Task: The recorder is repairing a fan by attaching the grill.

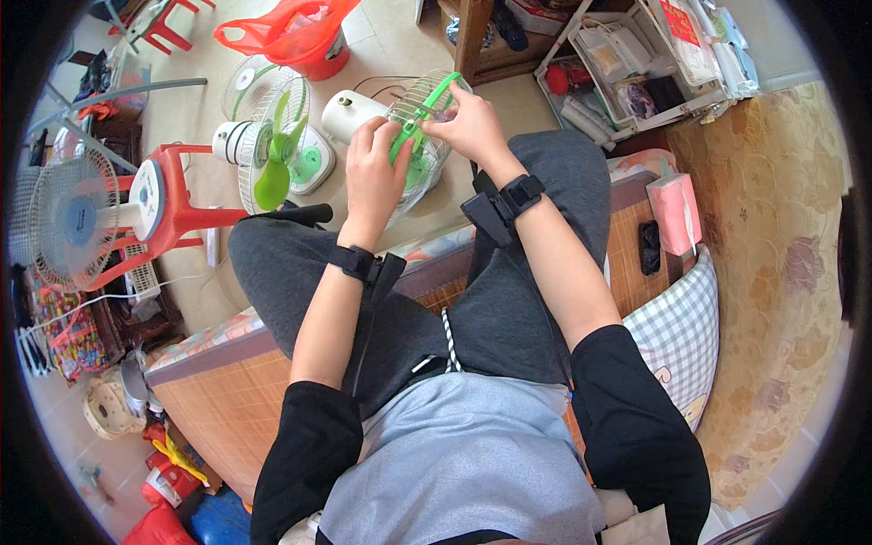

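While I watch from the head view, my left hand (374, 173) is closed around the near rim of a small fan's wire cage (420, 136), and my right hand (472, 123) pinches at the green strip (425, 107) that runs across that cage. The fan is held out past my knees, above the floor, its white motor housing (350, 113) pointing left. I judge the work partway: the cage is not yet off or fully seated, and the green strip looks loose at one end; I cannot tell which way it is going. Just left, a second small fan with green blades (277, 150) rests on a red stool (177, 204). A red bucket (309, 41) stands beyond, a pink box (677, 213) lies right. Nothing blocks my hands.
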Demonstrator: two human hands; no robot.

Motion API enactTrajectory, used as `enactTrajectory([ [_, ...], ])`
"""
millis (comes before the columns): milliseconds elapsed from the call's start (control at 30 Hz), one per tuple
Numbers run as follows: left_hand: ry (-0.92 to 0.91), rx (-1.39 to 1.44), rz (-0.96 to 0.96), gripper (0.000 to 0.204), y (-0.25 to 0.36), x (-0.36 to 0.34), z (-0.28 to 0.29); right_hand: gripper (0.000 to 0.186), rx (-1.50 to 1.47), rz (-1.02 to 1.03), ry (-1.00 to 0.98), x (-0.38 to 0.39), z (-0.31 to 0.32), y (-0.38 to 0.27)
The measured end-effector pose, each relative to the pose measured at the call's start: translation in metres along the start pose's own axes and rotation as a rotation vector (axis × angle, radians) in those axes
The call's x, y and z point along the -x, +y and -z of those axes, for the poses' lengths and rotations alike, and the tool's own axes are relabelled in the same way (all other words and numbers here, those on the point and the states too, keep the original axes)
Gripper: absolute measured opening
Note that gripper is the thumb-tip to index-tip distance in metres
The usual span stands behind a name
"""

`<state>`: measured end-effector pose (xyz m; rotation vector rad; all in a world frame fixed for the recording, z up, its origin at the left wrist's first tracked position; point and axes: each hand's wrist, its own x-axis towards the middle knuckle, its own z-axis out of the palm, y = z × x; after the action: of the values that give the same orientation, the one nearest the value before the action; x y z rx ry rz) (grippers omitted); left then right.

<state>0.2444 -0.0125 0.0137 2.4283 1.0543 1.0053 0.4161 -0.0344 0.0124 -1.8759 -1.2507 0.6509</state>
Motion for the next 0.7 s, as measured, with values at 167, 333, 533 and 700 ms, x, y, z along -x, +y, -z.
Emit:
enactTrajectory([
  [167, 0.01, -0.053, -0.037, 0.031, 0.01, -0.003, -0.012, 0.066, 0.006, -0.058, -0.02, 0.004, 0.009, 0.006],
  [333, 0.036, -0.009, -0.035, 0.021, 0.016, -0.005, -0.027, 0.078, -0.007, -0.073, -0.008, 0.009, 0.003, 0.026],
  [533, 0.012, -0.027, -0.052, 0.016, 0.018, -0.009, -0.024, 0.088, -0.056, -0.067, -0.041, 0.011, 0.004, 0.025],
  [700, 0.003, -0.027, -0.07, 0.015, 0.025, -0.013, -0.021, 0.089, -0.035, -0.109, 0.017, 0.013, 0.001, 0.028],
])
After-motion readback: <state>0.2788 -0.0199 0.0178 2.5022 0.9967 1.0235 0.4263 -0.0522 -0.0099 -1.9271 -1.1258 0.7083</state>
